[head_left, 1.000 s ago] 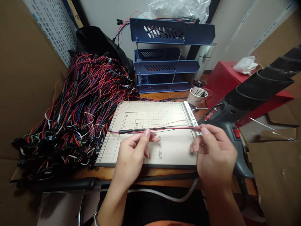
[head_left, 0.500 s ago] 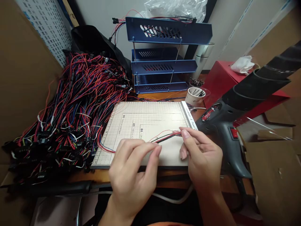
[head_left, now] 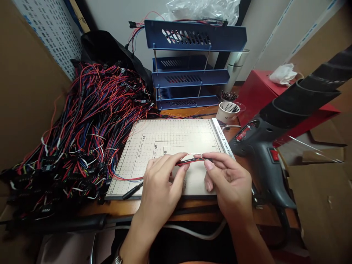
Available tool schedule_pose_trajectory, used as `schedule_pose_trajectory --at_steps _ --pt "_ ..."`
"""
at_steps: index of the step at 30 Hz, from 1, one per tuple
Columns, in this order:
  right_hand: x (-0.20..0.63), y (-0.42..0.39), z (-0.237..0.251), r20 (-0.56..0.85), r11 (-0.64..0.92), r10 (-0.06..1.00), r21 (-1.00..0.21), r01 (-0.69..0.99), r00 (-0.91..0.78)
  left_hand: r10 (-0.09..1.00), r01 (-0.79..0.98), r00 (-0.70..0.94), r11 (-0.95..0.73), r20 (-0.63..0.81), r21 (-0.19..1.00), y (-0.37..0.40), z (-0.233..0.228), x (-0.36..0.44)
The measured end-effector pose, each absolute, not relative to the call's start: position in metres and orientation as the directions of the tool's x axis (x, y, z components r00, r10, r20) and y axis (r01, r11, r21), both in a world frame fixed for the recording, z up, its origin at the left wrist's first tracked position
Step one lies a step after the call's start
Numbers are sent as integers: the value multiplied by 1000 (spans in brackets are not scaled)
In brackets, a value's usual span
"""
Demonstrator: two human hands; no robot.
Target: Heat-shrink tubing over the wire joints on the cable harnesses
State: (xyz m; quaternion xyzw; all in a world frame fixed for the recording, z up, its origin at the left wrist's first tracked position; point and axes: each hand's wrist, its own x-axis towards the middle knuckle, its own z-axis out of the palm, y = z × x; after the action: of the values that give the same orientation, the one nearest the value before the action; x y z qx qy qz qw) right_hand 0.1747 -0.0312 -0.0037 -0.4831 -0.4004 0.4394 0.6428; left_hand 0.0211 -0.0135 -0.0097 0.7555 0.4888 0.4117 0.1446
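Note:
A thin bundle of red, black and white wires [head_left: 194, 160] spans the short gap between my two hands, above a paper cutter board [head_left: 189, 130]. My left hand [head_left: 165, 183] is closed on the bundle, pinching it between thumb and fingers. At the other end, the thumb and index finger of my right hand [head_left: 229, 179] pinch the wires. Red and blue wires [head_left: 129, 179] run out from under my left hand toward the pile. A black, pen-like piece [head_left: 132, 191] lies beside that hand on the board's front edge.
Left of the board lies a large pile of wire harnesses [head_left: 93, 106] with connectors. Behind stands a blue tiered rack [head_left: 192, 79], with a paper cup [head_left: 228, 112] of thin black pieces near it. A grey heat gun [head_left: 271, 157] stands close on the right.
My left hand has moved up and right, my right hand slightly left, so the span of wires between them is shorter. The black piece by my left hand has come into view.

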Motion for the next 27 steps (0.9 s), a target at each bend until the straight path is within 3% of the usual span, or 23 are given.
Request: schedule_pose_trajectory --at_steps 7,13,19,27 --pt "184 -23 -9 192 216 946 -974 -65 260 850 587 180 -497 496 639 -4 3 25" --pt "188 -19 -15 144 152 966 -988 -21 214 860 523 171 -492 480 696 -6 -8 28" --pt "189 -20 -15 200 191 974 -978 88 110 856 457 162 -505 490 732 -8 -7 28" --pt "190 -23 -15 171 169 985 -983 65 19 892 424 117 -442 436 791 -12 -6 27"
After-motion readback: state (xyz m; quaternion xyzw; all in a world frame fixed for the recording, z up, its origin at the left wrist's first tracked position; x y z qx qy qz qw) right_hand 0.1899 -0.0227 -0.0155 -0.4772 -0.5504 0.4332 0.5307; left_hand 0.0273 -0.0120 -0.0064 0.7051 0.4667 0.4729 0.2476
